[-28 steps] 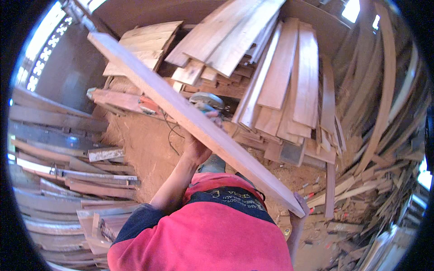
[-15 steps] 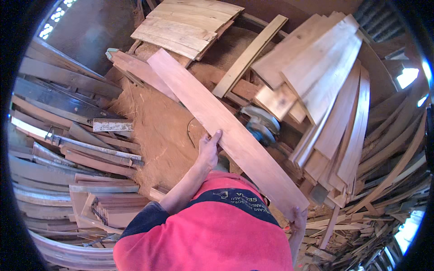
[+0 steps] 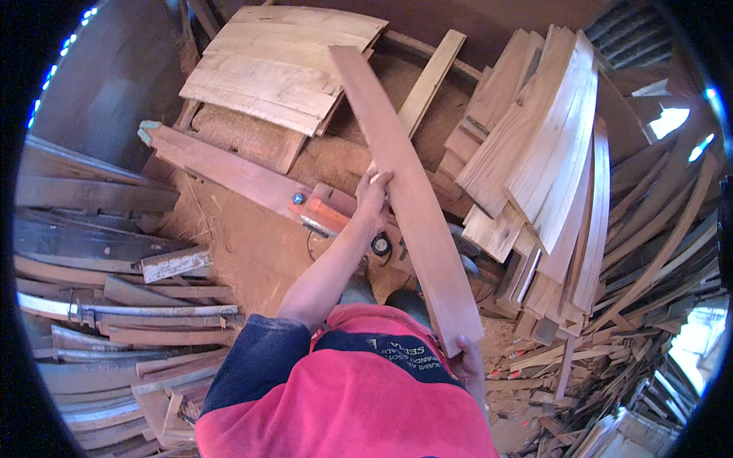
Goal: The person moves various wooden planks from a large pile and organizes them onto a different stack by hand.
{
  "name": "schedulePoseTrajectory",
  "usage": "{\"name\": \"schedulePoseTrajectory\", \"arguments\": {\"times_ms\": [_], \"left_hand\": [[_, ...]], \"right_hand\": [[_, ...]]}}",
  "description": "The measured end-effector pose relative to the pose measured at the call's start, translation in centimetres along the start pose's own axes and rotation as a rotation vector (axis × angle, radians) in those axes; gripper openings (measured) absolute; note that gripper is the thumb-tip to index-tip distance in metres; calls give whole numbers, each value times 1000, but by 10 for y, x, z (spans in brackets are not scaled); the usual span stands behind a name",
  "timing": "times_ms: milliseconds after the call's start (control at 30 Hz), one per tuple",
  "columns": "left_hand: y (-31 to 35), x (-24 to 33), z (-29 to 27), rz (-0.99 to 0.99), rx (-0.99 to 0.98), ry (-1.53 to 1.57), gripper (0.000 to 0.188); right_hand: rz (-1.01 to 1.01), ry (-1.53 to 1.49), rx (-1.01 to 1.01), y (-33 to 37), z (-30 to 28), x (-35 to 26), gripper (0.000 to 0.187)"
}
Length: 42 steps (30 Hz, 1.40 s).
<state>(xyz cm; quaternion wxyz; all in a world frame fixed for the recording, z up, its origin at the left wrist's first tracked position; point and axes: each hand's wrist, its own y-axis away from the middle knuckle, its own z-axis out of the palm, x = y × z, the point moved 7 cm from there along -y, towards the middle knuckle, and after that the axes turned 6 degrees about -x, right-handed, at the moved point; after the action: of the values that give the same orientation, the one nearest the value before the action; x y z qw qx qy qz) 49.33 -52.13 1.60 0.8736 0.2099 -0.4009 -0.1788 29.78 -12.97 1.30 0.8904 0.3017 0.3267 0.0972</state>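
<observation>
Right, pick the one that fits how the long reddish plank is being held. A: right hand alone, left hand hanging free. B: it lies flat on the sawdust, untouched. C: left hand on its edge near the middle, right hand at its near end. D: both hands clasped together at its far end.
C: the left hand grips the long reddish plank at mid-length and the right hand holds its near end.

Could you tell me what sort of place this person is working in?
Most likely a small sawmill or woodworking shed: stacks of cut planks lie all around, sawdust covers the ground, and both hands hold a long reddish board.
</observation>
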Motion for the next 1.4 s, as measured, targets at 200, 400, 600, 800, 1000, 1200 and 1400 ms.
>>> {"name": "schedulePoseTrajectory", "arguments": {"times_ms": [200, 400, 600, 800, 1000, 1200, 1400], "left_hand": [[-129, -9, 46, -48, -194, -125, 20], [-105, -20, 32, -250, -462, -349, 33], [-49, -8, 3, -172, -304, -605, 45], [-92, -4, -26, -127, -275, -822, 50], [-137, -2, -65, -100, -270, -809, 43], [-164, -50, -68, 243, -292, -1046, 51], [-250, -110, -178, 180, -162, -913, 57]], "right_hand": [[-35, -114, -125, -86, 91, 29, 62], [-176, -272, -223, -175, 177, 10, 48], [-204, -160, -73, -277, 180, 46, 36], [15, 174, -115, -306, 175, 88, 65], [13, 682, -193, -217, 114, 71, 48], [10, 540, 265, -115, -7, 72, 44], [30, 673, 507, -40, -67, 69, 40]]}}
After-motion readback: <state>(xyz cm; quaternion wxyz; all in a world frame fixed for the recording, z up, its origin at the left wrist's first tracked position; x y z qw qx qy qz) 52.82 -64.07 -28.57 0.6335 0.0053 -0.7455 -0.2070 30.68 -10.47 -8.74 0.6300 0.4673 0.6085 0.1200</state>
